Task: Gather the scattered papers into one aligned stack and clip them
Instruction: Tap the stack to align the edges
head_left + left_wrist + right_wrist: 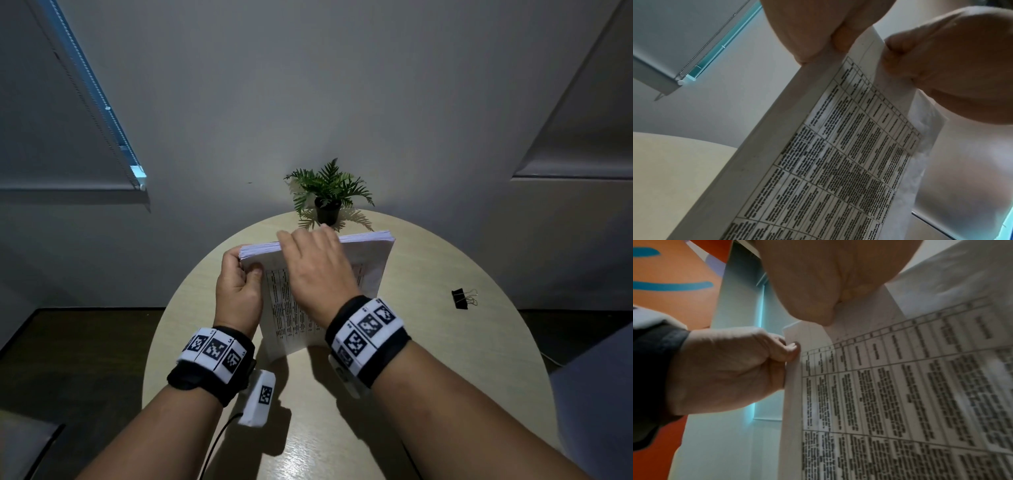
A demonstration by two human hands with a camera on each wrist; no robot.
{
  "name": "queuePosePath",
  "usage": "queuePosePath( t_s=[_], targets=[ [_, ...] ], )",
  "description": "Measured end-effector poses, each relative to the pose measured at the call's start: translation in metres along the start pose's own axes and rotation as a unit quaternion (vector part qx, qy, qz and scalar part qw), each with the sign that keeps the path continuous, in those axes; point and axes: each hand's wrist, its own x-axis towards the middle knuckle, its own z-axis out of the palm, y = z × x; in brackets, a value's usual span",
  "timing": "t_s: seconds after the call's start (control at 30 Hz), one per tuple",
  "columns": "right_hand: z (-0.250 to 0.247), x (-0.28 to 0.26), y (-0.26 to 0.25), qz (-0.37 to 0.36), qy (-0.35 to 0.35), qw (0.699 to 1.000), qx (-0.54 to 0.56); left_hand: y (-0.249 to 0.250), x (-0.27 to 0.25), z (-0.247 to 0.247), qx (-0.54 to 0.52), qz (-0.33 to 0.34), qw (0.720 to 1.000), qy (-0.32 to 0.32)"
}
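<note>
Round worktop (pixel 428 342), potted fern (pixel 329 192) at far edge. Your left hand (pixel 238 291) pinches paper stack (pixel 370 263) corner; right hand (pixel 318 267) grips top edge, stack upright. Binder clip (pixel 460 298) lies apart, right.

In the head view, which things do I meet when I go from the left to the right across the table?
left hand → papers → clip. The right hand overlaps the papers, so it is left out.
</note>
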Motion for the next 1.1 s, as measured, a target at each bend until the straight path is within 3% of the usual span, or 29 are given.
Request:
queuePosePath(
  t_s=[0.13,0.3,0.4,0.47,0.53,0.57,0.63,0.73,0.8,0.93,1.0,1.1],
  targets=[
    [-0.002,0.004,0.002,-0.016,0.024,0.999,-0.018,-0.001,0.000,0.001,0.011,0.003,0.999,0.032],
    [-0.017,-0.012,0.068,0.061,0.027,0.997,-0.046,-0.002,0.005,-0.001,0.042,-0.019,0.998,0.049],
    [-0.019,-0.026,0.104,0.131,0.045,0.985,0.105,0.001,0.007,0.002,0.047,-0.022,0.997,0.051],
    [-0.013,-0.036,0.111,0.230,0.058,0.925,0.296,0.000,0.007,0.004,0.046,-0.023,0.997,0.050],
    [0.004,-0.050,0.107,0.318,0.008,0.843,0.433,-0.001,0.008,0.003,0.038,-0.019,0.998,0.048],
    [0.014,-0.056,0.103,0.339,-0.021,0.821,0.458,-0.003,0.010,0.002,0.030,-0.021,0.999,0.038],
    [0.030,-0.066,0.094,0.366,-0.042,0.802,0.470,-0.008,0.012,-0.001,0.019,-0.048,0.999,-0.005],
    [0.032,-0.064,0.086,0.408,0.011,0.768,0.494,-0.029,0.003,-0.005,0.055,-0.119,0.989,-0.072],
    [0.028,-0.059,0.086,0.409,0.035,0.769,0.490,-0.038,-0.003,-0.001,0.075,-0.151,0.982,-0.082],
    [0.028,-0.054,0.103,0.433,0.026,0.780,0.452,-0.037,0.000,0.012,0.142,-0.117,0.980,-0.080],
    [0.036,-0.059,0.117,0.444,-0.016,0.793,0.417,-0.042,0.003,0.014,0.203,-0.127,0.965,-0.110],
    [0.060,-0.087,0.128,0.454,-0.133,0.809,0.349,-0.067,-0.006,0.015,0.265,-0.203,0.927,-0.170]
  ],
)
